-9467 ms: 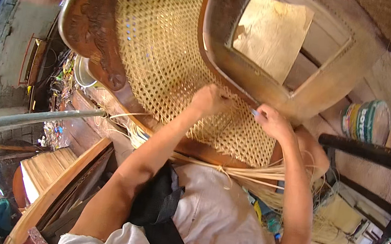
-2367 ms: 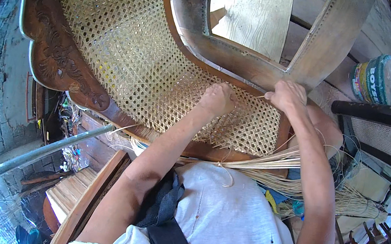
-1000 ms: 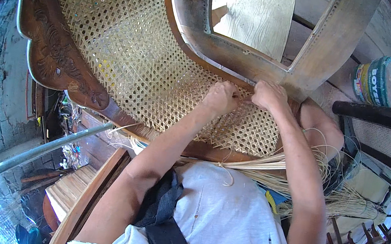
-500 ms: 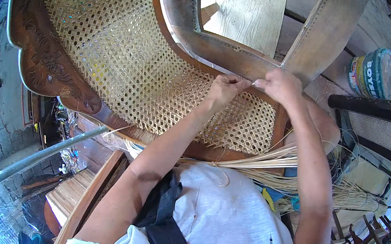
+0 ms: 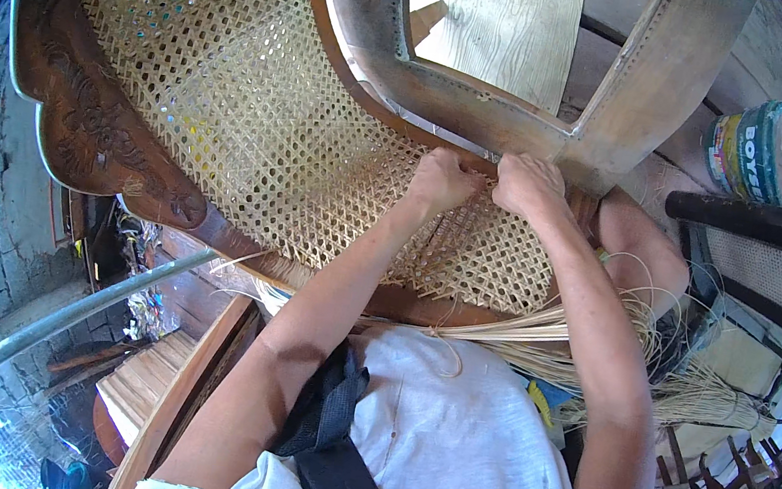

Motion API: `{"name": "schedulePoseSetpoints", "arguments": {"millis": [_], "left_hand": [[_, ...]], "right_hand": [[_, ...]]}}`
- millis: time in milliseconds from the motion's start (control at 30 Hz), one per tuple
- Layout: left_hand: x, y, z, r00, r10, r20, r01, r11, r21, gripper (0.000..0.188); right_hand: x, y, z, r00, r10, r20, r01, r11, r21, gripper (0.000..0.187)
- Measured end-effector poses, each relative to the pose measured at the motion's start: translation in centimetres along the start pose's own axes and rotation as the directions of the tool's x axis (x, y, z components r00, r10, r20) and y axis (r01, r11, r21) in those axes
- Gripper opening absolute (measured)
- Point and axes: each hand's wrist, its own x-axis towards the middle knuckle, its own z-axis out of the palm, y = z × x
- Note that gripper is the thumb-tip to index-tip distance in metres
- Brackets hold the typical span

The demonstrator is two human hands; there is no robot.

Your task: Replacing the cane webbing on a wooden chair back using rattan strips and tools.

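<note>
A woven cane panel [image 5: 309, 182] fills a curved brown wooden chair frame [image 5: 342, 65] that lies in front of me. My left hand [image 5: 444, 182] is closed over the far edge of the weave, fingers curled in. Close on its right, my right hand [image 5: 528, 186] is closed too, knuckles up, at the same stretch of wooden rim. What either hand pinches is hidden under the fingers. Below my right forearm a bundle of pale cane strands [image 5: 531, 324] runs along the near rail.
Beyond my hands stands an unwoven wooden frame [image 5: 489, 130] with a row of small holes. To the right are a dark chair [image 5: 769, 218] and a green paint bucket [image 5: 759, 148]. A metal pipe [image 5: 87, 318] slants in at the left, near a carved rail [image 5: 92, 114].
My right hand has moved slightly left and down, and its fingers have turned under. My left hand has curled in more. The view has shifted a little.
</note>
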Motion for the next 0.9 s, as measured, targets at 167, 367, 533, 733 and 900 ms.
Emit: {"name": "schedulePoseSetpoints", "arguments": {"millis": [167,367,533,733,900], "left_hand": [[0.1,-0.1,0.6,1.000,0.023,-0.013,-0.023,1.000,-0.006,0.029],[0.6,-1.1,1.1,0.997,0.063,-0.037,-0.066,0.995,-0.072,0.026],[1.4,-1.3,0.9,0.994,0.103,0.034,-0.108,0.965,0.239,0.030],[0.1,1.2,0.7,0.994,-0.017,0.109,-0.026,0.925,0.379,0.033],[-0.2,0.4,1.6,0.999,0.031,0.021,-0.037,0.916,0.400,0.033]], "right_hand": [[-0.1,-0.2,-0.8,0.996,0.032,0.077,-0.031,0.999,-0.018,0.029],[0.5,0.5,0.0,0.999,0.012,0.036,-0.013,0.999,0.029,0.029],[0.5,0.5,-0.3,0.999,0.021,0.030,-0.021,1.000,0.018,0.030],[0.5,0.5,-2.1,0.960,0.133,0.245,-0.142,0.990,0.017,0.027],[0.4,2.1,-0.3,0.996,0.080,0.044,-0.079,0.997,-0.012,0.025]]}}
